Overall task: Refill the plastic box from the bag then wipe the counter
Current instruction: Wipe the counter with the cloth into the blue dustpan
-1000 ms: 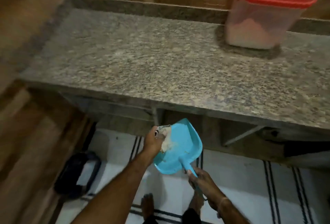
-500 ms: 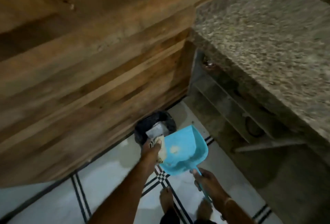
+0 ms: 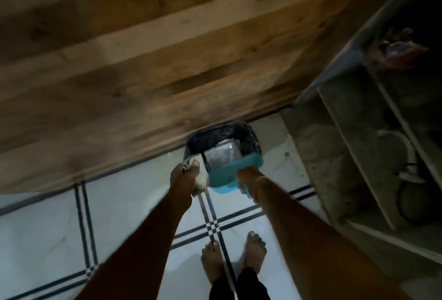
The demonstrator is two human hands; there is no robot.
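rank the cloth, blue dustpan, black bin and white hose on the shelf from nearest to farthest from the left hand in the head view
1. cloth, gripped in the left hand itself.
2. blue dustpan, just right of the cloth, and black bin, just beyond the hand: too close to call.
3. white hose, far right on the shelf.

Dustpan (image 3: pixel 224 176) over bin (image 3: pixel 199 140) (bin against wooden panel (image 3: pixel 167 72)); cloth (image 3: pixel 203 176) left; shelves (image 3: pixel 358 156) right.

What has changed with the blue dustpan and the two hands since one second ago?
The dustpan moved away from the counter to the black bin and is now tipped over it, mouth down. The right hand still holds its handle, and the left hand still grips the cloth beside it.
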